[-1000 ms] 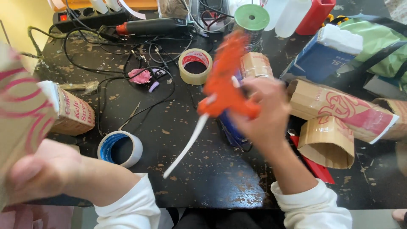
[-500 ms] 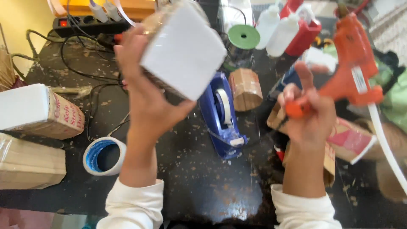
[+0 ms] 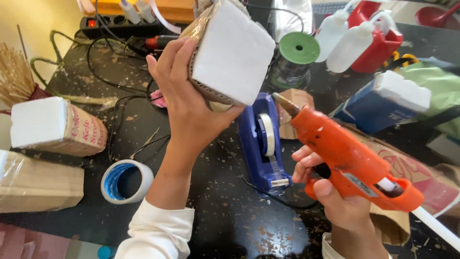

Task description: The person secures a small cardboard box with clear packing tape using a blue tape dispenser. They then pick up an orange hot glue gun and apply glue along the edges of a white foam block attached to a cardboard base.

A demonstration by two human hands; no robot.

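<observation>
R hand (image 3: pixel 330 192) is closed round the grip of an orange glue gun (image 3: pixel 350 160), nozzle aimed up-left toward the box. Beside it on the black table (image 3: pixel 230 225) stands a blue tape dispenser (image 3: pixel 261 144), w/ a blue-lined tape roll (image 3: pixel 125 181) further left. L hand (image 3: pixel 187 103) is raised above the table, fingers wrapped round a cardboard box w/ white foam face (image 3: pixel 232 52) (tilted). At the far edge: a green-capped spool (image 3: pixel 298 50), squeeze bottles (image 3: pixel 350 41), a power strip (image 3: pixel 120 26).

We were in a home craft corner: a glue-spattered black table (image 3: pixel 230 225) crowded with an orange glue gun (image 3: pixel 350 160), blue tape dispenser (image 3: pixel 262 144), tape roll (image 3: pixel 125 181), squeeze bottles (image 3: pixel 352 45), power strip (image 3: pixel 120 26) and cardboard blocks (image 3: pixel 57 125).
</observation>
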